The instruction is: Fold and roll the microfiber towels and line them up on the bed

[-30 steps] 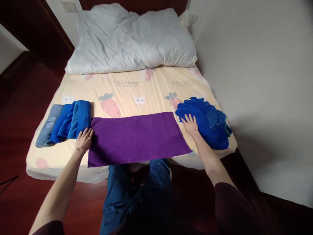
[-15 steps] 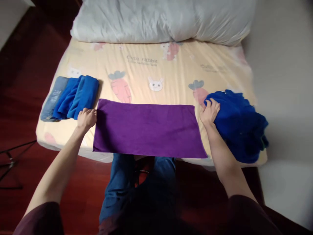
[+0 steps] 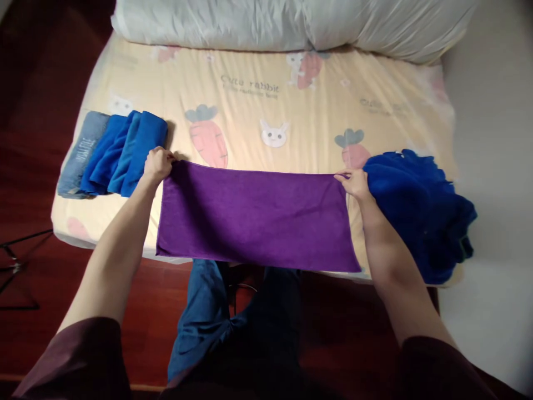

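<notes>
Head view. Purple towel (image 3: 258, 219) lies spread flat at the near end of the bed, on the fitted sheet (image 3: 300, 153) with carrot and rabbit prints, between both arms. Left hand (image 3: 157, 164) is at its far left corner, fingers bunched in what looks like a pinch; fingertips are in shadow, so exact contact is hard to tell. Right hand (image 3: 353, 182) pinches the far right corner, thumb against fingers. Corner holds probably serve to keep the far edge straight and evenly tensioned. Towel sits square to the body, likely so both corners are in easy reach.

Folded blue cloths (image 3: 129, 155) and a folded grey-blue cloth (image 3: 79, 158) with pale lettering lie in an overlapping row just beside the left hand; rumpled blue cloth pile (image 3: 420, 216) is just beyond the right hand. Split to either side, presumably, to leave the middle for the towel. Pale comforter (image 3: 250, 25) is across the top.

Towel look: plain deep purple, oblong, matte short nap, hemmed edges, slight creases toward the right, dark arm shadow over the left part.
</notes>
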Tool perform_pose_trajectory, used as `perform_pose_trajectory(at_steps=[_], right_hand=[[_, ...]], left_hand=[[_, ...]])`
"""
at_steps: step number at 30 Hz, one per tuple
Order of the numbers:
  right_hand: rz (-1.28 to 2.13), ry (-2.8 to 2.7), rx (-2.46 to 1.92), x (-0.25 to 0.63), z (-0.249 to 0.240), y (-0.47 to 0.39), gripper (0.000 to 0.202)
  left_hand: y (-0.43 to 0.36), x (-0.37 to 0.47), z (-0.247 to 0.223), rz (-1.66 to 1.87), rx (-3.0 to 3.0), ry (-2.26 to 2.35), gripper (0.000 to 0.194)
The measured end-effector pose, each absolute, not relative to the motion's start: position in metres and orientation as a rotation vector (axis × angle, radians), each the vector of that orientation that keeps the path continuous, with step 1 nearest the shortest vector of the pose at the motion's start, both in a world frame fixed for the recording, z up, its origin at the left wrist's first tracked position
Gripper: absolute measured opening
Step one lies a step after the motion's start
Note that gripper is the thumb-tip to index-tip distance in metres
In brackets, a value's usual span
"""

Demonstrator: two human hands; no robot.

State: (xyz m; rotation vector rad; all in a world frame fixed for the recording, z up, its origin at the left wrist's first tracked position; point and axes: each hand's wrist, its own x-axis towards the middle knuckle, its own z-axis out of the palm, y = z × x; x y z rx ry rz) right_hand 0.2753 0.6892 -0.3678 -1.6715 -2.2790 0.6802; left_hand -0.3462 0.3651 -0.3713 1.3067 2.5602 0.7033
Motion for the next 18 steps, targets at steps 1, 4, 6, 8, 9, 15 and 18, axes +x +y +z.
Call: perform_pose_trajectory(at_steps=[1,4,6,8,9,15,18], right_hand=[[0.645,-2.258,-1.687,0.275,-0.367,0.692,0.017],[0.494,-2.197,-1.758,0.272,-0.369,0.700,0.021],[0.385,-2.150,-1.813,0.266,-0.373,0.702,0.026],[0.277,-2.103,-1.859,0.255,-0.376,0.700,0.034],[0.220,-2.086,-1.875,0.248,-0.376,0.694,0.038],[0.206,-2.480,-1.502,0.185,-0.375,0.608,0.059],[0.424,-2.752,-1.230,0.177,-0.386,0.572,0.065]], left_hand=[[0.368,-0.346,-0.367,0.683,1.258,2.584,0.024],[0.382,-0.345,-0.351,0.635,1.088,2.659,0.030],[0.394,-0.341,-0.343,0.650,1.025,2.696,0.031],[0.403,-0.332,-0.342,0.707,0.997,2.734,0.030],[0.406,-0.325,-0.343,0.752,0.998,2.749,0.031],[0.383,-0.245,-0.364,0.809,1.531,2.533,0.055],[0.363,-0.226,-0.374,0.625,1.619,2.410,0.072]])
